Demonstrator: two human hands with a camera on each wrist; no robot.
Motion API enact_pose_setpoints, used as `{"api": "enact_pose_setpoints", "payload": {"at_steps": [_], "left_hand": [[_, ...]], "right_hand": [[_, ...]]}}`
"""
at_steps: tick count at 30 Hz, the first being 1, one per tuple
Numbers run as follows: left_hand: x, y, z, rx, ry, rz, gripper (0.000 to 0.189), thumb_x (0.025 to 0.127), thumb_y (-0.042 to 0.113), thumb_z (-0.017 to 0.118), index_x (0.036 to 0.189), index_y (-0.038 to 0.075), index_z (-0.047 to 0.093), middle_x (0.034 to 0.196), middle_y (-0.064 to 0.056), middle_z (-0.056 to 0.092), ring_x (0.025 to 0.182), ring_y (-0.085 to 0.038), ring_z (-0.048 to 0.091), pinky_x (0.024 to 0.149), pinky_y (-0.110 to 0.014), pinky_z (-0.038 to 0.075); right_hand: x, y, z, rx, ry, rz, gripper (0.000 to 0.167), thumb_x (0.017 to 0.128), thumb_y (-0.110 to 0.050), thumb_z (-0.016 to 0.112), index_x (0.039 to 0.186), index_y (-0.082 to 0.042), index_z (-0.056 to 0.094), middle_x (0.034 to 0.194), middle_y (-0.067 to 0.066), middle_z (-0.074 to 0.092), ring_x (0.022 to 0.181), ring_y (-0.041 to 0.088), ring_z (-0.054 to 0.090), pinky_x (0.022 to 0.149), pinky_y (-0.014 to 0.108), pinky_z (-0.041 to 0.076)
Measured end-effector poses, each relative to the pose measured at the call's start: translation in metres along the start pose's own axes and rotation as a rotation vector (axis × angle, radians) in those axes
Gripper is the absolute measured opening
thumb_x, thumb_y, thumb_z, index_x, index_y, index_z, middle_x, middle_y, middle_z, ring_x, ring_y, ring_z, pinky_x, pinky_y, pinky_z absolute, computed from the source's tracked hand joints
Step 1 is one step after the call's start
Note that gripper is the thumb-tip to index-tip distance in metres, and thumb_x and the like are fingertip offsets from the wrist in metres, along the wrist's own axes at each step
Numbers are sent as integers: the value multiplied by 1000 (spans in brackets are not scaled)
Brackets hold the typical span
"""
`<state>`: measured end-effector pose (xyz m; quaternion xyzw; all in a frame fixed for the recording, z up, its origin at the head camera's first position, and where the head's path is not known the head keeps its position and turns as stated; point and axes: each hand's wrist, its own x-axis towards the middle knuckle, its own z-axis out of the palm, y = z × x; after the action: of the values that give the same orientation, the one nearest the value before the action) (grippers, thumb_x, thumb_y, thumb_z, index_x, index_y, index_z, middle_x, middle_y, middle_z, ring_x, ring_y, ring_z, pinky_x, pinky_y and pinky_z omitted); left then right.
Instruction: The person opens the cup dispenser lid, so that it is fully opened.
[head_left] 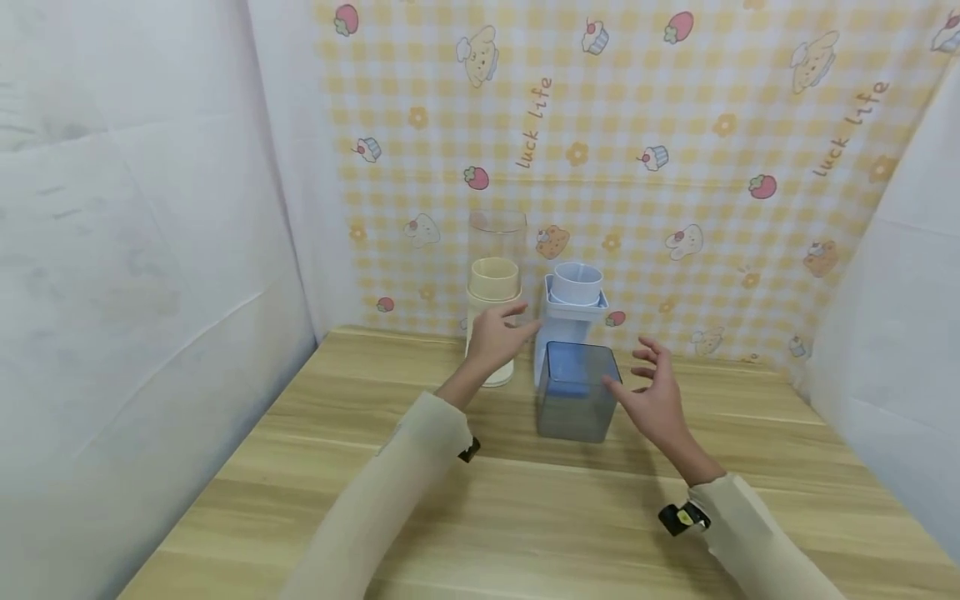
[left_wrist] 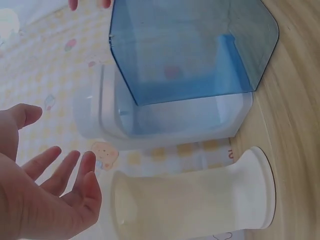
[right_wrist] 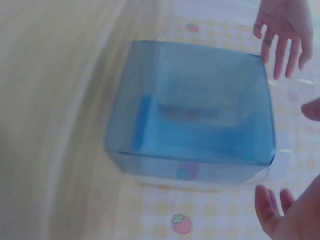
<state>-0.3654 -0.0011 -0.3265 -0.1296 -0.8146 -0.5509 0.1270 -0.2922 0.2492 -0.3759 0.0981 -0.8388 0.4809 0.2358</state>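
A see-through grey square container (head_left: 576, 415) with an open top stands on the table. Directly behind it is a pale blue stand (head_left: 558, 331), with a round pale blue cup (head_left: 577, 286) on its top tray. To their left stands a cream round stand (left_wrist: 175, 202) topped by a cream cup (head_left: 494, 280). My left hand (head_left: 495, 337) hovers in front of the cream stand, fingers loosely bent and holding nothing. At the container's right side is my right hand (head_left: 658, 407), fingers spread and loosely bent; the right wrist view shows its fingertips apart from the container (right_wrist: 195, 100).
A clear tall cylinder (head_left: 497, 236) rises around or behind the cream cup; I cannot tell which. Behind the wooden table (head_left: 525, 517) hangs a yellow checked cloth (head_left: 675, 108). White sheets (head_left: 135, 250) close off both sides.
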Motion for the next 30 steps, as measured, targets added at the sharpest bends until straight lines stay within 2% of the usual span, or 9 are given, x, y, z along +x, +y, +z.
{"api": "enact_pose_setpoints", "payload": {"at_steps": [3,5,7,11,16,19,27,30], "left_hand": [[-4,-3,-8,-35,27,14,51,86,34,76,132,13,65,133,-5,64,98,-23,68,71,-31,57],[-8,-2,-14,-41,40,7,56,85,36,76,134,12,63,135,-7,62,99,-26,67,74,-34,57],[-12,-1,-22,-28,43,7,62,85,40,77,136,10,60,137,-8,60,103,-29,66,80,-38,56],[-22,-1,-35,-23,45,-7,67,85,41,77,141,12,52,141,-10,55,107,-31,64,85,-42,55],[-32,-1,-47,-81,54,-28,77,85,37,77,150,14,41,150,-12,45,117,-35,57,90,-49,52],[-35,-2,-54,-110,57,-20,86,83,42,77,153,15,35,154,-15,38,123,-37,52,95,-53,49],[-40,-10,-59,-159,70,-16,96,80,51,78,155,16,30,157,-19,30,133,-41,44,102,-55,44],[-44,-13,-57,-170,48,-16,98,80,50,79,155,13,27,153,-20,36,128,-39,49,99,-53,47]], "right_hand": [[7,-8,4,11,60,-44,78,88,-18,76,151,-11,30,137,18,43,116,36,50,82,38,47],[11,-13,8,21,77,-50,76,88,-19,76,150,-10,32,138,18,44,116,38,49,83,47,46],[15,-18,12,43,87,-58,74,88,-17,76,149,-10,35,138,19,45,115,40,49,83,49,45],[23,-27,20,66,98,-89,72,86,-15,77,147,-11,38,138,17,47,112,36,51,82,48,45],[31,-36,27,82,100,-86,72,86,-14,78,147,-12,39,138,18,49,111,35,52,87,52,46],[38,-43,34,89,86,-87,73,86,-15,78,147,-11,39,138,22,48,111,38,53,88,55,49],[60,-63,57,85,29,-101,72,87,-20,77,148,-11,40,143,25,46,115,45,54,89,57,49],[68,-70,66,68,8,-87,73,87,-23,76,149,-13,39,144,24,45,117,45,53,89,58,50]]}}
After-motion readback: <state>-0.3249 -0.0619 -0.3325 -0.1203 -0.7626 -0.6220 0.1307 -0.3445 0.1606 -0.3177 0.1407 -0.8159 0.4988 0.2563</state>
